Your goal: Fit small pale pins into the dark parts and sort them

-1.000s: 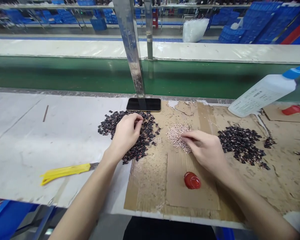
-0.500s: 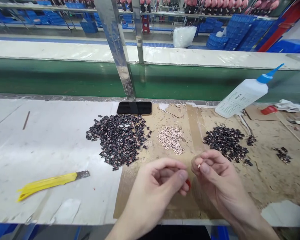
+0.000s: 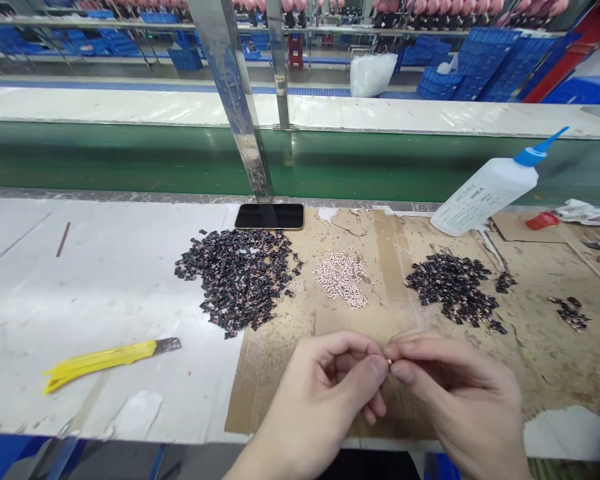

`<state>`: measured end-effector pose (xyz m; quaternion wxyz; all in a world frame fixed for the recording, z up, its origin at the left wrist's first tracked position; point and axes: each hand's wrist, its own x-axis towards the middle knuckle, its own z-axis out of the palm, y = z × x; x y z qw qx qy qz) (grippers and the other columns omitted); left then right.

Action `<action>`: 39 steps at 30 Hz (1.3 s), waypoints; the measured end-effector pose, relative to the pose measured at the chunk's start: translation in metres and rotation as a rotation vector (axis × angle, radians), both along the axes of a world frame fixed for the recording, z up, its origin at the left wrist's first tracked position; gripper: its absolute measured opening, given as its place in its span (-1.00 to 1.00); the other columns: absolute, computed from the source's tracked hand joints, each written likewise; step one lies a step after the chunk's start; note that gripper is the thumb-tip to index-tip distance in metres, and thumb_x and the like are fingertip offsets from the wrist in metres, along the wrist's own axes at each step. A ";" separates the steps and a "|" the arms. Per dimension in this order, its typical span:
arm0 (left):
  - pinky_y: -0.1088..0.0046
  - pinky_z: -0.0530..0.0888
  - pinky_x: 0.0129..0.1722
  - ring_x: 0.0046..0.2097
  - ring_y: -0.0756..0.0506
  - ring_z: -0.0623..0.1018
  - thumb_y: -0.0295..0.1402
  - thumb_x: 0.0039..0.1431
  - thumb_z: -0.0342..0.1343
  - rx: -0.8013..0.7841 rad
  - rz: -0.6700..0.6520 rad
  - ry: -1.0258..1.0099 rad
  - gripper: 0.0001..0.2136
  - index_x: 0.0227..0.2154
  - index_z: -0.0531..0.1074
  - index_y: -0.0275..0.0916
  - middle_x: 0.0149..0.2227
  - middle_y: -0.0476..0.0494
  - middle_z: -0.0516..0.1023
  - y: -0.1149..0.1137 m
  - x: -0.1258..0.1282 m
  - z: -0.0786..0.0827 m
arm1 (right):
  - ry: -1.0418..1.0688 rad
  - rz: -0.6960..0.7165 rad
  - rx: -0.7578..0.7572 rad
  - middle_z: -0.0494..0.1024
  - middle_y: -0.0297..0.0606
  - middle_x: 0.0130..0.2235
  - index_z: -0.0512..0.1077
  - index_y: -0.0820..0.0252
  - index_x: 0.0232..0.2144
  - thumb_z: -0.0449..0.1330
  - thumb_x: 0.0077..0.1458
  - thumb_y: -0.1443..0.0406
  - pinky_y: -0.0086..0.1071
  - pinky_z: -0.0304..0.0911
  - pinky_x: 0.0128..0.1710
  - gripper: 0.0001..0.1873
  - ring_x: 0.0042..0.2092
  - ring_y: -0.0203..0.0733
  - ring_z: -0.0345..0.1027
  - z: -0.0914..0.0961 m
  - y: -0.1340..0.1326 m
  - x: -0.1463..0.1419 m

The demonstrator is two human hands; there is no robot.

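Note:
My left hand (image 3: 325,390) and my right hand (image 3: 450,390) meet fingertip to fingertip over the cardboard sheet (image 3: 280,353) near the table's front edge. Both are pinched; a tiny pale part shows between the right fingertips, pressed against the left thumb and forefinger. What the left fingers hold is hidden. Beyond the hands lie a large pile of small dark parts (image 3: 240,277), a small pile of pale pinkish parts (image 3: 341,278) and a second dark pile (image 3: 453,287).
A yellow utility knife (image 3: 105,360) lies at the left on the white table. A black phone (image 3: 270,216) rests by a metal post (image 3: 235,100). A white squeeze bottle with blue nozzle (image 3: 490,190) leans at the right. A green conveyor (image 3: 130,153) runs behind.
A second ago each hand was reaching into a pile, left in the dark parts, right in the pale ones. Both drew back toward me and now touch fingertips, covering the red blob on the cardboard.

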<state>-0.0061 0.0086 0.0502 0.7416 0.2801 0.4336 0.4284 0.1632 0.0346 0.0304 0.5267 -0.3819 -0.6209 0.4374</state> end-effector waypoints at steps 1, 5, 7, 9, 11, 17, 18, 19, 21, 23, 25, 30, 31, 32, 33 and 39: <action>0.59 0.37 -0.47 -0.52 0.08 0.39 -0.11 0.15 0.36 0.001 -0.008 -0.001 -0.69 -0.39 0.54 -0.30 -0.57 0.02 0.45 -0.001 -0.001 0.000 | -0.027 -0.002 -0.005 0.74 -0.40 -0.25 0.67 -0.08 -0.22 0.41 0.08 0.46 -0.61 0.58 -0.24 -0.70 -0.25 -0.30 0.68 -0.001 -0.001 0.001; 0.57 0.36 -0.46 -0.51 0.07 0.38 -0.10 0.16 0.35 -0.008 -0.018 -0.011 -0.69 -0.39 0.54 -0.29 -0.56 0.02 0.43 -0.003 -0.002 0.000 | -0.150 0.032 0.007 0.72 -0.23 -0.12 0.65 0.00 -0.25 0.33 0.14 0.46 -0.49 0.60 -0.15 -0.78 -0.06 -0.16 0.66 -0.002 -0.004 0.007; 0.57 0.36 -0.45 -0.50 0.06 0.38 -0.12 0.18 0.33 -0.001 -0.025 0.003 -0.71 -0.38 0.54 -0.29 -0.56 0.02 0.43 -0.004 -0.002 0.001 | -0.172 0.058 0.024 0.72 -0.21 -0.16 0.63 0.01 -0.28 0.32 0.15 0.46 -0.46 0.61 -0.15 -0.79 -0.08 -0.14 0.65 0.000 -0.005 0.008; 0.56 0.36 -0.45 -0.51 0.05 0.37 -0.15 0.19 0.31 0.007 -0.032 0.030 -0.73 -0.37 0.56 -0.28 -0.57 0.02 0.44 -0.005 -0.002 0.002 | -0.184 0.071 0.041 0.70 -0.22 -0.16 0.62 0.00 -0.28 0.32 0.15 0.46 -0.46 0.60 -0.17 -0.79 -0.11 -0.16 0.65 0.002 -0.005 0.008; 0.56 0.37 -0.44 -0.51 0.05 0.38 -0.19 0.21 0.29 0.017 -0.026 0.061 -0.77 -0.34 0.58 -0.29 -0.57 0.02 0.44 -0.006 -0.003 0.002 | -0.198 0.077 0.051 0.69 -0.22 -0.16 0.61 0.00 -0.28 0.31 0.16 0.46 -0.47 0.60 -0.20 -0.79 -0.15 -0.17 0.65 0.003 -0.006 0.008; 0.55 0.42 -0.44 -0.50 0.03 0.44 -0.31 0.20 0.27 0.074 0.015 0.153 -0.88 -0.35 0.63 -0.26 -0.53 -0.01 0.50 -0.010 -0.003 -0.002 | -0.282 0.068 0.091 0.66 -0.22 -0.22 0.56 0.03 -0.28 0.28 0.18 0.45 -0.43 0.58 -0.19 -0.82 -0.18 -0.17 0.61 0.000 -0.009 0.006; 0.55 0.43 -0.44 -0.48 0.03 0.46 -0.34 0.18 0.30 0.087 0.026 0.172 -0.91 -0.35 0.64 -0.25 -0.50 -0.02 0.53 -0.011 -0.003 -0.003 | -0.278 0.059 0.084 0.65 -0.23 -0.23 0.56 0.04 -0.28 0.28 0.19 0.44 -0.45 0.57 -0.18 -0.83 -0.17 -0.18 0.60 0.000 -0.010 0.005; 0.54 0.45 -0.42 -0.46 0.02 0.49 -0.36 0.15 0.32 0.105 0.042 0.190 -0.93 -0.34 0.65 -0.23 -0.46 -0.04 0.57 -0.012 -0.003 -0.005 | -0.261 0.044 0.067 0.64 -0.24 -0.23 0.55 0.04 -0.29 0.27 0.20 0.43 -0.47 0.56 -0.18 -0.84 -0.17 -0.20 0.60 0.000 -0.010 0.004; 0.54 0.49 -0.36 -0.39 0.00 0.54 -0.41 0.08 0.37 0.150 0.070 0.222 -0.91 -0.31 0.68 -0.19 -0.35 -0.07 0.65 -0.014 -0.003 -0.008 | -0.208 0.010 0.025 0.63 -0.26 -0.25 0.53 0.05 -0.33 0.26 0.22 0.41 -0.52 0.56 -0.19 -0.86 -0.19 -0.23 0.60 0.001 -0.010 0.002; 0.52 0.53 -0.30 -0.33 -0.02 0.58 -0.45 0.06 0.38 0.178 0.090 0.239 -0.84 -0.27 0.70 -0.16 -0.27 -0.09 0.69 -0.016 -0.003 -0.011 | -0.168 -0.017 -0.001 0.61 -0.28 -0.28 0.52 0.05 -0.36 0.25 0.24 0.37 -0.55 0.56 -0.21 -0.87 -0.23 -0.25 0.60 0.003 -0.010 0.002; 0.51 0.55 -0.26 -0.30 -0.04 0.60 -0.45 0.08 0.38 0.174 0.097 0.254 -0.83 -0.24 0.70 -0.14 -0.26 -0.09 0.71 -0.018 -0.004 -0.014 | -0.182 -0.027 -0.004 0.61 -0.27 -0.29 0.52 0.06 -0.36 0.25 0.26 0.35 -0.54 0.56 -0.23 -0.87 -0.25 -0.25 0.60 0.002 -0.010 0.006; 0.50 0.59 -0.19 -0.27 -0.05 0.64 -0.41 0.17 0.33 0.142 0.142 0.326 -0.86 -0.20 0.67 -0.12 -0.27 -0.07 0.73 -0.026 -0.012 -0.019 | -0.388 -0.024 0.021 0.61 -0.22 -0.18 0.50 0.04 -0.31 0.23 0.27 0.38 -0.47 0.56 -0.17 -0.88 -0.13 -0.19 0.59 -0.014 -0.017 0.025; 0.51 0.59 -0.19 -0.26 -0.04 0.65 -0.41 0.19 0.32 0.138 0.163 0.325 -0.86 -0.20 0.65 -0.11 -0.26 -0.06 0.74 -0.028 -0.014 -0.020 | -0.433 -0.030 0.023 0.61 -0.21 -0.16 0.49 0.04 -0.30 0.22 0.27 0.38 -0.45 0.55 -0.15 -0.88 -0.11 -0.17 0.59 -0.019 -0.019 0.028; 0.52 0.60 -0.19 -0.27 -0.04 0.66 -0.41 0.20 0.31 0.133 0.187 0.311 -0.87 -0.19 0.64 -0.10 -0.26 -0.06 0.74 -0.029 -0.016 -0.022 | -0.476 -0.036 0.025 0.61 -0.21 -0.14 0.49 0.04 -0.29 0.22 0.27 0.38 -0.43 0.53 -0.13 -0.88 -0.09 -0.16 0.58 -0.023 -0.021 0.030; 0.54 0.61 -0.20 -0.27 -0.03 0.66 -0.41 0.22 0.30 0.127 0.214 0.288 -0.87 -0.19 0.63 -0.10 -0.25 -0.05 0.74 -0.031 -0.018 -0.024 | -0.514 -0.038 0.030 0.60 -0.20 -0.13 0.49 0.04 -0.29 0.22 0.27 0.38 -0.41 0.52 -0.12 -0.89 -0.08 -0.15 0.57 -0.027 -0.023 0.031; 0.61 0.62 -0.20 -0.26 0.00 0.69 -0.43 0.28 0.26 0.079 0.290 0.242 -0.91 -0.22 0.62 -0.09 -0.24 -0.03 0.74 -0.037 -0.027 -0.034 | -0.660 0.054 0.156 0.54 -0.18 -0.06 0.49 0.05 -0.18 0.22 0.26 0.44 -0.31 0.47 -0.08 -0.82 -0.07 -0.14 0.52 -0.037 -0.026 0.030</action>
